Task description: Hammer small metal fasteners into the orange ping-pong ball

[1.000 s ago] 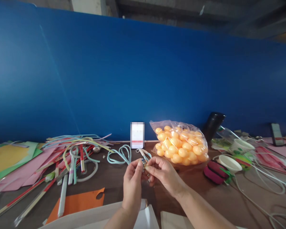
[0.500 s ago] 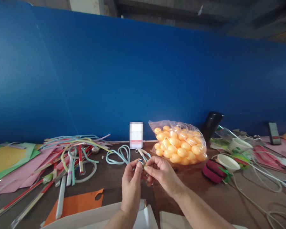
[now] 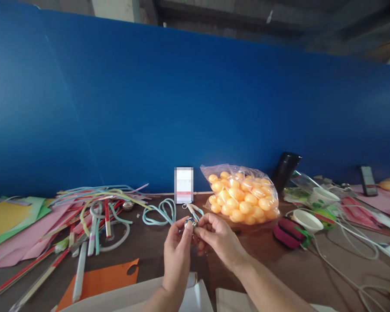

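A small silver bell (image 3: 191,222), shiny and rounded with a bluish patch, sits between my fingertips above the brown table. My left hand (image 3: 177,258) pinches it from the left, thumb in front. From the right, my right hand (image 3: 223,242) closes thumb and forefinger at the bell's edge; whether a finer piece is in that pinch is hidden. Just behind my fingers lie a looped light-blue cord (image 3: 160,213) and the white badge (image 3: 183,185) propped against the blue wall. A similar silver ball (image 3: 128,205) rests in the pile to the left.
On the left are coloured paper sheets (image 3: 22,232), tubes and red-striped sticks, with orange paper (image 3: 104,279) nearer. A clear bag of orange balls (image 3: 243,197) stands behind my right hand. Further right are a magenta pouch (image 3: 288,233), a paper cup (image 3: 307,222), a black bottle (image 3: 286,171) and cables.
The bell has turned slightly between my fingers, and my right fingertips have shifted along its edge. Both hands stay nearly in place. The whole view has swung slightly to the right.
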Motion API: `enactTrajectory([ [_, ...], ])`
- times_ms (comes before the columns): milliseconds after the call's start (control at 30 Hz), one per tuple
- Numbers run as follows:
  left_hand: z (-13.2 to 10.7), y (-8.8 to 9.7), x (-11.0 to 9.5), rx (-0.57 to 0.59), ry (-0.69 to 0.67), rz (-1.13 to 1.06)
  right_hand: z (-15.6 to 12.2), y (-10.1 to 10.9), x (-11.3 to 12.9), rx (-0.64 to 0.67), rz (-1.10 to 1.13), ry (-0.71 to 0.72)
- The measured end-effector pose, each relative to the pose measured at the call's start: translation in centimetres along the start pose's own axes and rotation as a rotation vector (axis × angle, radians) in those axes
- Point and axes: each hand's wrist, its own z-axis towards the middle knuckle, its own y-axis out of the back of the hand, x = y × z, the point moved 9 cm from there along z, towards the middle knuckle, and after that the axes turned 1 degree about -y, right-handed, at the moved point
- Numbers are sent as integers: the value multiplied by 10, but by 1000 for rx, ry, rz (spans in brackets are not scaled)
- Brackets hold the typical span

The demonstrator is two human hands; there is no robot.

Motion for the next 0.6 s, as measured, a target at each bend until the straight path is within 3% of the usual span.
enactTrajectory([
  [167, 3, -2, 8, 23, 84, -116, 2, 3, -1, 57, 3, -11],
  [600, 3, -2, 6, 16, 78, -127, 1, 5, -2, 93, -59, -22],
])
